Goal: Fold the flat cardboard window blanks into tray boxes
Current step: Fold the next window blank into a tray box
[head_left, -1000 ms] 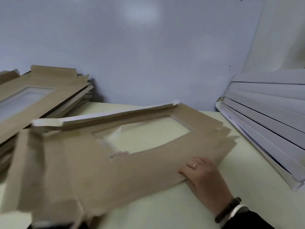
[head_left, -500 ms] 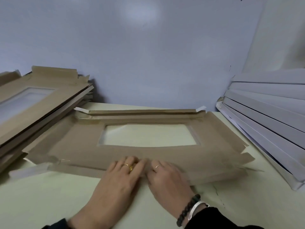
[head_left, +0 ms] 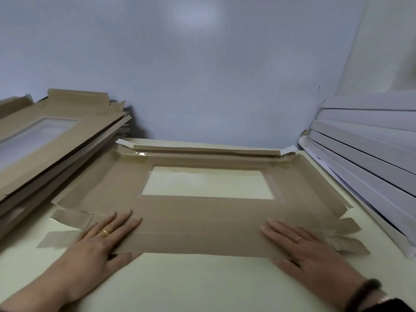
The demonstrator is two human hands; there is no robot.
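While flat hands, left (head_left: 99,242) and right (head_left: 308,246), press the blank (head_left: 202,221), its near corners stay hidden.

I see a matt brown cardboard blank (head_left: 202,221) lying on a smooth, pale, faintly glossy table (head_left: 191,282), its window covered by clear shiny film. Left of the blank lies a stack of the same matt cardboard (head_left: 45,149); right of it, smooth white boards (head_left: 364,154).

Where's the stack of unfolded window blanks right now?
In the head view the stack of window blanks leans at the left against the wall, just left of the blank that both hands press on the table.
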